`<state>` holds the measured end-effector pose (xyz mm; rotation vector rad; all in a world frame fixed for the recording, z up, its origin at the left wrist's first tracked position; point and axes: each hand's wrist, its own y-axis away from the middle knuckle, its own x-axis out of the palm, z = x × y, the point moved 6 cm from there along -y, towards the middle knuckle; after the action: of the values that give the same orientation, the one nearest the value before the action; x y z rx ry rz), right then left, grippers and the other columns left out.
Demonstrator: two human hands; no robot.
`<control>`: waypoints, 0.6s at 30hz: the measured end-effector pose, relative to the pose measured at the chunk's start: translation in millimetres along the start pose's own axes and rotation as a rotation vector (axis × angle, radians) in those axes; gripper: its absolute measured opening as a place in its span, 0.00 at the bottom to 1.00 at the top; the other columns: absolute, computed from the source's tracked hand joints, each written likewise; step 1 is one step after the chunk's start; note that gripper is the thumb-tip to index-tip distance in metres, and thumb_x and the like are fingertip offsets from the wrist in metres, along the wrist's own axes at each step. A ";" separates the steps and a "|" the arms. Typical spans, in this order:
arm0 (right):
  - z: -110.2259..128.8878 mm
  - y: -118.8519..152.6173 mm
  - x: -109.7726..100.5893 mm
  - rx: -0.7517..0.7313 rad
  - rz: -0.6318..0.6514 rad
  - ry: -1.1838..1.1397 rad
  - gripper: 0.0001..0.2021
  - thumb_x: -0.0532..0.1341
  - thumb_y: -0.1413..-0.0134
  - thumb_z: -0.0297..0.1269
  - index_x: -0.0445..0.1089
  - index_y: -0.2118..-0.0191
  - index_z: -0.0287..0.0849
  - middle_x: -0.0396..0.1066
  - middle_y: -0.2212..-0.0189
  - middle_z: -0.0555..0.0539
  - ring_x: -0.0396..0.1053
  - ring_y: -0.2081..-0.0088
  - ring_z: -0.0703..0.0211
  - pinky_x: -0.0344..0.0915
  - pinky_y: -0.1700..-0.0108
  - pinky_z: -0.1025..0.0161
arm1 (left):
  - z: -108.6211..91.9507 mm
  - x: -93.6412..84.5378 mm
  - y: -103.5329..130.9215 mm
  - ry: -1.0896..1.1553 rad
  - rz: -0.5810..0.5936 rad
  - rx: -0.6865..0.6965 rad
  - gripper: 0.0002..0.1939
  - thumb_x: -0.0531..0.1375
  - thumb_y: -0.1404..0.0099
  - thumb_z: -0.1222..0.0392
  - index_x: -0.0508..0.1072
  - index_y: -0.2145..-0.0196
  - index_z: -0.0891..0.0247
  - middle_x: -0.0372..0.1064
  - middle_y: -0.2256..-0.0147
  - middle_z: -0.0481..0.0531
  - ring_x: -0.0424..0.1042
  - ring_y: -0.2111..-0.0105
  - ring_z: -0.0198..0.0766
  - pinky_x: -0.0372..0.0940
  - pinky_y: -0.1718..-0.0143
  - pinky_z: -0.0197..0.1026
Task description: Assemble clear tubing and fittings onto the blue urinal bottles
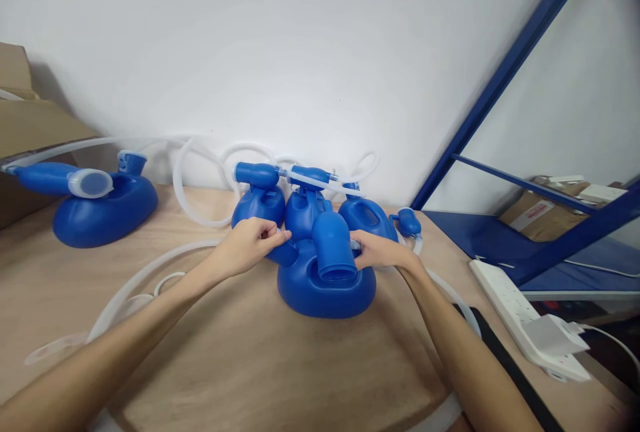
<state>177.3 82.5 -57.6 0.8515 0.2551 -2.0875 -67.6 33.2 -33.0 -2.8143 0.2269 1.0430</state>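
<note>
A blue plastic container (325, 295) rests on the wooden table, with a blue funnel-shaped piece (334, 242) lying over its top, open end toward me. My left hand (257, 242) is closed at the container's left neck, fingertips pinched; what they hold is too small to name. At the right side of the funnel-shaped piece, my right hand (373, 250) has its fingers closed around a pale connector (355, 245). A clear tube (145, 279) curves across the table beneath my left forearm.
Behind stand several blue containers (367, 215) with tubes against the wall. Another blue container (105, 215) and a cardboard box (40, 125) are at left. To the right are a white power strip (505, 295) and a blue metal shelf (460, 222).
</note>
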 end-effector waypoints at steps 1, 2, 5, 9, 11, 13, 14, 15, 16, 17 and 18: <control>1.5 0.1 0.1 -0.011 0.003 0.004 0.16 0.71 0.52 0.39 0.78 0.55 0.44 0.80 0.55 0.51 0.76 0.50 0.46 0.70 0.46 0.57 | -0.2 2.2 0.0 0.002 -0.037 -0.007 0.29 0.55 0.38 0.34 0.54 0.81 0.59 0.49 0.80 0.44 0.49 0.77 0.34 0.45 0.74 0.40; 2.9 0.2 0.4 -0.021 0.009 0.007 0.15 0.71 0.51 0.39 0.78 0.56 0.44 0.80 0.56 0.51 0.76 0.51 0.46 0.70 0.46 0.57 | -0.7 4.3 0.2 0.014 -0.064 -0.011 0.28 0.54 0.38 0.34 0.53 0.81 0.59 0.48 0.80 0.44 0.49 0.77 0.33 0.45 0.74 0.40; 5.1 0.4 0.5 -0.035 0.016 0.016 0.14 0.71 0.51 0.39 0.78 0.57 0.44 0.80 0.57 0.52 0.76 0.51 0.47 0.70 0.45 0.57 | 0.0 8.6 0.8 0.088 -0.104 -0.017 0.28 0.54 0.39 0.35 0.54 0.81 0.59 0.49 0.80 0.44 0.49 0.76 0.33 0.44 0.74 0.39; 4.9 1.9 1.4 -0.033 0.021 0.029 0.15 0.72 0.50 0.41 0.78 0.56 0.45 0.80 0.56 0.52 0.75 0.51 0.47 0.70 0.45 0.56 | 12.6 8.4 -1.5 0.290 -0.056 -0.061 0.27 0.58 0.39 0.36 0.55 0.80 0.59 0.47 0.78 0.43 0.48 0.76 0.34 0.46 0.73 0.39; 4.2 3.1 2.4 -0.033 0.026 0.031 0.14 0.71 0.49 0.42 0.78 0.56 0.45 0.80 0.55 0.50 0.75 0.51 0.47 0.71 0.47 0.56 | 21.3 3.2 -2.5 0.375 -0.009 -0.094 0.27 0.56 0.38 0.35 0.50 0.79 0.57 0.42 0.79 0.42 0.44 0.77 0.33 0.48 0.74 0.39; 3.7 4.1 3.5 -0.039 0.032 0.030 0.14 0.70 0.47 0.43 0.78 0.56 0.45 0.80 0.55 0.49 0.75 0.52 0.47 0.71 0.48 0.55 | 26.9 -7.0 -1.6 0.373 0.035 -0.098 0.28 0.56 0.37 0.35 0.48 0.79 0.56 0.41 0.79 0.41 0.43 0.78 0.33 0.48 0.75 0.39; 3.4 4.3 3.9 -0.043 0.033 0.031 0.13 0.69 0.47 0.43 0.77 0.57 0.45 0.80 0.54 0.49 0.75 0.53 0.47 0.71 0.48 0.55 | 28.7 -15.1 -0.2 0.315 0.033 -0.086 0.29 0.57 0.37 0.35 0.49 0.79 0.57 0.42 0.79 0.42 0.44 0.78 0.33 0.47 0.75 0.40; 3.2 4.4 4.0 -0.047 0.030 0.034 0.13 0.69 0.46 0.44 0.77 0.57 0.44 0.80 0.54 0.48 0.75 0.54 0.47 0.71 0.48 0.55 | 30.0 -25.5 2.2 0.216 0.006 -0.064 0.29 0.57 0.37 0.35 0.50 0.79 0.57 0.44 0.80 0.43 0.45 0.78 0.34 0.46 0.75 0.40; 2.9 4.3 3.8 -0.048 0.024 0.038 0.12 0.69 0.46 0.44 0.77 0.58 0.44 0.80 0.54 0.48 0.75 0.54 0.47 0.71 0.47 0.54 | 31.2 -36.7 5.8 0.084 -0.033 -0.039 0.29 0.57 0.36 0.35 0.52 0.80 0.58 0.46 0.80 0.44 0.47 0.78 0.34 0.45 0.74 0.40; 2.6 4.1 3.5 -0.048 0.017 0.040 0.11 0.69 0.46 0.43 0.77 0.59 0.44 0.80 0.54 0.48 0.75 0.54 0.48 0.71 0.47 0.54 | 33.3 -47.1 10.8 -0.067 -0.066 -0.018 0.30 0.57 0.35 0.34 0.54 0.80 0.59 0.48 0.81 0.44 0.48 0.78 0.34 0.45 0.74 0.41; 2.4 3.9 3.3 -0.048 0.013 0.039 0.10 0.69 0.46 0.42 0.77 0.60 0.44 0.80 0.54 0.48 0.75 0.54 0.48 0.71 0.47 0.54 | 37.0 -55.8 17.1 -0.216 -0.085 -0.007 0.30 0.55 0.34 0.34 0.56 0.81 0.59 0.50 0.81 0.45 0.49 0.79 0.34 0.44 0.74 0.41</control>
<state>177.8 76.9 -57.5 0.8638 0.3191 -2.0464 -136.2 28.2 -25.5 -2.6624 0.0803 1.3168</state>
